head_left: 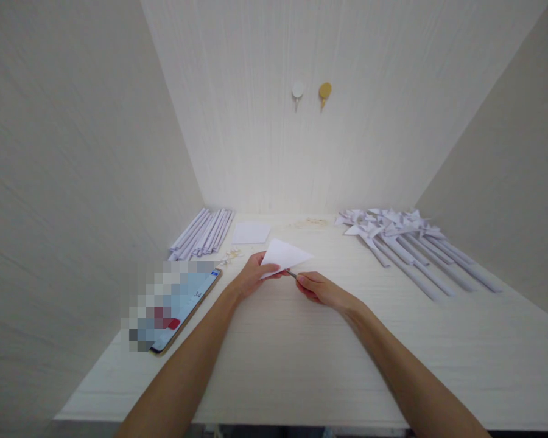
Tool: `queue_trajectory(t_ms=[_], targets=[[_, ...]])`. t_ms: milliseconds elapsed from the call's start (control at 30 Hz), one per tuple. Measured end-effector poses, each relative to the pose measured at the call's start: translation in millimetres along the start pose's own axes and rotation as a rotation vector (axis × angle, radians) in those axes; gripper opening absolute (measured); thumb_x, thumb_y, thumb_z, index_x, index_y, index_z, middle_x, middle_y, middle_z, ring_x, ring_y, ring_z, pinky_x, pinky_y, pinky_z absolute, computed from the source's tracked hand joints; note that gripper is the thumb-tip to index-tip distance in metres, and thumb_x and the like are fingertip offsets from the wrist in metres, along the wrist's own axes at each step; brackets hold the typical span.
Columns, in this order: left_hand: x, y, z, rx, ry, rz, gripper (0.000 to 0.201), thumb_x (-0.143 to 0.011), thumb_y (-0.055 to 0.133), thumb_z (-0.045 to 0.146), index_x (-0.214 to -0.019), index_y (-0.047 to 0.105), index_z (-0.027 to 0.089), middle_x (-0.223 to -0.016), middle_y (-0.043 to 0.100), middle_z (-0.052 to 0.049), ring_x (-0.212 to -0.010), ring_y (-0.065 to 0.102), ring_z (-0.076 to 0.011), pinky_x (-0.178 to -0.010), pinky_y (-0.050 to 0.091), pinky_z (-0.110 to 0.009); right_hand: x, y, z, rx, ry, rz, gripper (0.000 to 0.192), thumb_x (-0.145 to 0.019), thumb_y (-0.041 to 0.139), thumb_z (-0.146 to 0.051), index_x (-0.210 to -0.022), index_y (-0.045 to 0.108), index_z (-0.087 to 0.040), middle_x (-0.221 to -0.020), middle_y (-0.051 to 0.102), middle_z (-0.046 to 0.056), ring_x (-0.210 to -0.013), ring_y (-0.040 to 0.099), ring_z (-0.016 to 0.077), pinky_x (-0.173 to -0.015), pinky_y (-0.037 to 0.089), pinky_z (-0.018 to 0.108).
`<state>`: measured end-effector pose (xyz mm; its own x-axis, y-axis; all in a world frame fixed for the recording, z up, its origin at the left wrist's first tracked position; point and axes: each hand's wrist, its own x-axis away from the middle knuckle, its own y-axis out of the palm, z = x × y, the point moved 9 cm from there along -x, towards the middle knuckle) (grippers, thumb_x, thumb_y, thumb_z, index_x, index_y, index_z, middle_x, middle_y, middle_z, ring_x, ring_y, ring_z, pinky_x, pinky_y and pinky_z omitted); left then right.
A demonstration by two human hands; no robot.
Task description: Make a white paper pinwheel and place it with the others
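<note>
A white sheet of paper [284, 255], folded to a pointed shape, is pinched in my left hand [254, 275], thumb on top and fingers beneath. My right hand [317, 288] grips a thin dark tool [290, 274], perhaps a small blade or pen; its exact kind is too small to tell. The tool's tip meets the lower edge of the paper, close to my left fingertips. Behind my left hand lies a flat square of white paper [251, 232]. Small pale scraps [231, 255] are scattered between that square and my left wrist.
Rolled white paper sticks [203, 232] lie bundled at the back left. Paper pinwheels on sticks [393, 234] are piled at the back right. A phone [187, 313], partly pixelated, rests left of my left forearm. Walls enclose the table [301, 365] on three sides; two hooks [325, 91] hang behind.
</note>
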<state>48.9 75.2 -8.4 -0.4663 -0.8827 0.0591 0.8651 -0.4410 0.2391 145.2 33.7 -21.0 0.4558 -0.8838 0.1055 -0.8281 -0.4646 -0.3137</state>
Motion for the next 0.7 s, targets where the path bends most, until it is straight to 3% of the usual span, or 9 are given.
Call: queue_trajectory(t_ms=[700], targets=[[1.4,0.1,1.3,0.007,-0.012,0.025,0.031,-0.055,0.067,0.016,-0.085,0.059,0.010,-0.081,0.067,-0.009,-0.065,0.062,-0.0152,-0.063,0.045,-0.025,0.4,-0.7,-6.3,0.095,-0.060,0.012,0.051,-0.074,0.029,-0.067,-0.052,0.032,-0.020,-0.045,0.030,-0.006,-0.041,0.025,0.0065,-0.040,0.019,0.022]])
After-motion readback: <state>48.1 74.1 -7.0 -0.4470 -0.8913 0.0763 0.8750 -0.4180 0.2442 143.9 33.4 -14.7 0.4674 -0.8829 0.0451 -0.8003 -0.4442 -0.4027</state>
